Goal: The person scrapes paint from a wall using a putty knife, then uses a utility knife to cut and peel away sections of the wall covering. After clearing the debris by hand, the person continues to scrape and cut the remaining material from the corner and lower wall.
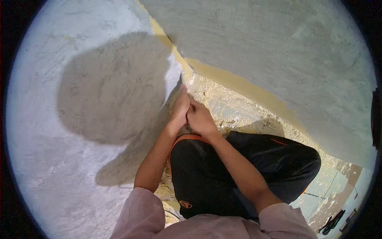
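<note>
My left hand (182, 106) and my right hand (200, 118) are brought together in front of my knees, low in the corner where two walls meet. The left hand is seen edge-on along the left wall (36, 111), its fingers pressed together and pointing up toward the corner. Against it lies the right hand, its fingers curled inward and mostly hidden. Whatever the two hands hold between them is out of sight. Just above the left fingertips, a yellow strip (164, 36) runs up the joint between the walls.
A grey wall (270, 44) rises ahead and right, with a yellow band (242, 87) along its base. Crumbly pale debris (223, 95) covers the floor by the corner. My bent legs in black shorts (211, 175) fill the middle. A black item (332, 222) lies lower right.
</note>
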`<state>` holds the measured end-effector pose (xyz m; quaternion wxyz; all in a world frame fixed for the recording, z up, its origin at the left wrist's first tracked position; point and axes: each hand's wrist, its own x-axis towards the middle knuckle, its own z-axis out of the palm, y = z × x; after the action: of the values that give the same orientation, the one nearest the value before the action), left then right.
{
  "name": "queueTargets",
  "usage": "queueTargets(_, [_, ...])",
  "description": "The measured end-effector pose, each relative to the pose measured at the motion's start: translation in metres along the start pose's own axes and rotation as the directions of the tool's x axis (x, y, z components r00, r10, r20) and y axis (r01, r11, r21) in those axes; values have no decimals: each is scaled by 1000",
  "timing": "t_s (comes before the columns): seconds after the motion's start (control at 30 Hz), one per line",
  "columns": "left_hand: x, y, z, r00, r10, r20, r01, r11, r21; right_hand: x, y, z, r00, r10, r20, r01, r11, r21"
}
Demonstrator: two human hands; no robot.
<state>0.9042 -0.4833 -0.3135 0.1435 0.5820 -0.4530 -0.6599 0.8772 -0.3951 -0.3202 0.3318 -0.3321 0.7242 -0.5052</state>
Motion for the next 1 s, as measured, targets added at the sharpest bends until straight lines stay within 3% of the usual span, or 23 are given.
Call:
queueTargets(0.03, [1,-1,-1,999,-32,-25,34,995,94,2,0,-1,1000,6,2,-6,1000,3])
queueTargets(0.07, [1,-5,0,999,-39,16,38,996,86,6,1,-7,990,105,89,-111,992,65])
queueTargets(0.13, [-1,-20,-1,999,-37,40,39,998,-47,1,-18,-24,950,218,224,-262,947,188])
queueTargets(0.17, [1,-18,-3,998,-9,67,19,989,-148,-3,-16,-21,953,215,216,-259,945,199])
queueTargets(0.23, [8,-5,4,999,12,52,-9,998,-65,-4,-9,-11,986,107,127,-110,994,16])
queueTargets(0.27, [8,-7,6,1000,3,29,-3,1000,8,-1,-1,-7,990,118,74,-122,992,40])
queueTargets(0.3, [10,-13,6,1000,-7,6,6,997,72,7,-6,-15,954,250,164,-264,962,68])
queueTargets(0.37, [11,-25,6,997,-4,80,2,1000,28,5,-6,-20,941,287,180,-314,938,148])
queueTargets(0.4, [4,-22,6,997,-63,45,65,998,-27,0,-5,-20,941,285,183,-313,938,146])
queueTargets(0.47, [2,-8,6,995,-103,13,104,993,-60,-6,-2,-13,987,126,99,-126,992,-7])
queueTargets(0.57, [10,-17,4,999,-35,-18,37,992,124,4,19,0,981,174,86,-174,985,-8])
queueTargets(0.6, [6,-20,8,1000,-4,-6,4,1000,-1,-1,2,-12,959,231,162,-231,973,-18])
queueTargets(0.63, [7,-20,4,1000,-7,29,8,1000,-9,-7,-1,-16,956,239,169,-237,971,-31])
queueTargets(0.7, [-3,-15,4,992,-89,85,88,996,14,-7,-11,-18,976,186,111,-197,975,101])
queueTargets(0.8, [15,-9,7,999,-36,5,35,990,137,0,0,-7,989,142,48,-146,987,74])
queueTargets(0.87, [9,-7,10,994,-97,43,93,990,105,-1,12,-7,995,99,-7,-98,994,40])
queueTargets(0.93, [-31,17,14,969,-227,99,223,974,47,-4,-22,-24,905,361,225,-421,841,341])
queueTargets(0.97, [-23,14,12,971,-216,100,211,976,57,3,-13,-16,910,353,218,-410,841,352])
queueTargets(1.0, [-8,6,10,988,-140,64,133,986,98,13,7,-3,952,256,166,-301,876,376])
